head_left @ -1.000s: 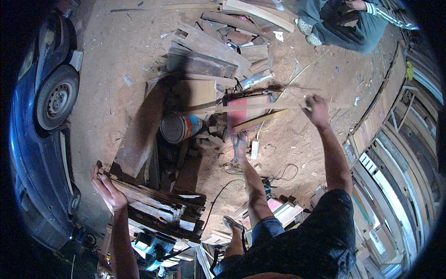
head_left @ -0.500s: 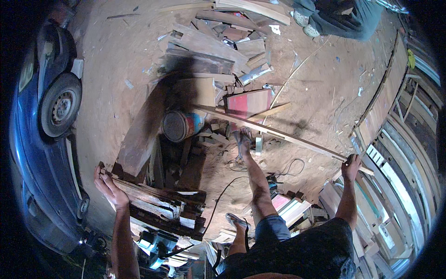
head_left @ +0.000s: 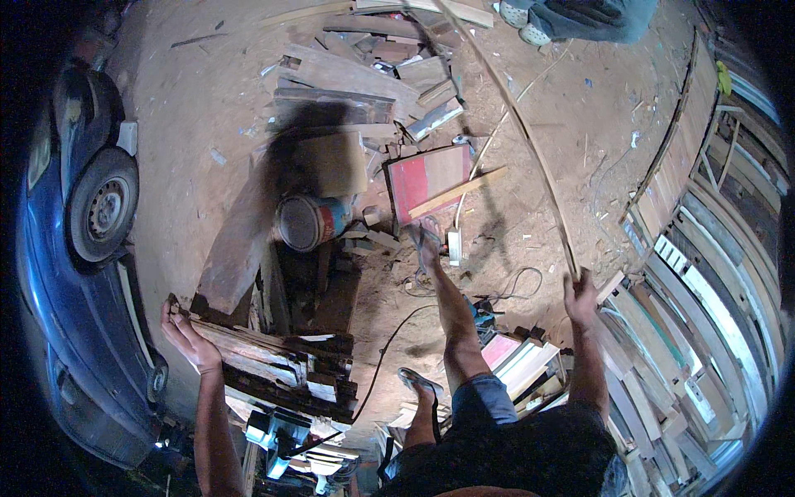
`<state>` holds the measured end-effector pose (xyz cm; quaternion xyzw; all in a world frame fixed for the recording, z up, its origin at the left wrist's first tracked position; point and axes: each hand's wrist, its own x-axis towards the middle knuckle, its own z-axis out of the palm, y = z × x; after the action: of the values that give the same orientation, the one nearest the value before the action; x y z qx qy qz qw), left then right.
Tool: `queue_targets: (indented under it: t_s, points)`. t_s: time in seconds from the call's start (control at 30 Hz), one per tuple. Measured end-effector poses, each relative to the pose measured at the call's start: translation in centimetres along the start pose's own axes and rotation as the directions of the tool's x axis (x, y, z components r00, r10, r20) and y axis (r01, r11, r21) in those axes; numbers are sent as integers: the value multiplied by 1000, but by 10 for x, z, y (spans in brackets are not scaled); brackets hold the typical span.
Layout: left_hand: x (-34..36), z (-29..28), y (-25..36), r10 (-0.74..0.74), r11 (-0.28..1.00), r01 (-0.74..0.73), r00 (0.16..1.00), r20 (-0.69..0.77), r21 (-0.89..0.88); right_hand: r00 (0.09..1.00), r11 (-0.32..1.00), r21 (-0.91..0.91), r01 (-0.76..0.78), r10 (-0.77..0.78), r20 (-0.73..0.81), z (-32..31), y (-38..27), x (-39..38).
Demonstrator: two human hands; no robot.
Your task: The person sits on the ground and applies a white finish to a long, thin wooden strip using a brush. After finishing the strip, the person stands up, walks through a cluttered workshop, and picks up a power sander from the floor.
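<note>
A long, thin wooden strip is gripped near its lower end in my right hand. Raised off the ground, the strip slants up and away past the top edge of the view. At the left, my left hand rests against the end of a stack of rough, dark boards, its fingers stretched along the edge. A wide plank extends away from just beyond that stack. Beside the plank lies a round bucket with a coloured label.
A blue car stands at the left. Scrap wood is heaped at the far middle. A red-faced board lies by my foot. Long planks line the right. Cables cross the dirt floor, and another person's legs show at far right.
The wooden strip has swung from lying across the middle to pointing up and away. My right hand has moved left with it. My left hand stays at the board stack.
</note>
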<state>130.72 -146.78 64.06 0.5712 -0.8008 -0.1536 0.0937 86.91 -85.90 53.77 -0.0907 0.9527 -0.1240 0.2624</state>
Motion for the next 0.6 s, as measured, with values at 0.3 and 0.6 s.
queue_targets:
  t_s: [0.3,0.6]
  points:
    - [-1,3,-1,-42,996,42,999,-6,-84,954,805,538,-249,109,278,65,-48,27]
    - [-1,4,-24,-41,991,34,998,-51,-132,996,827,556,-83,59,60,75,-30,-12]
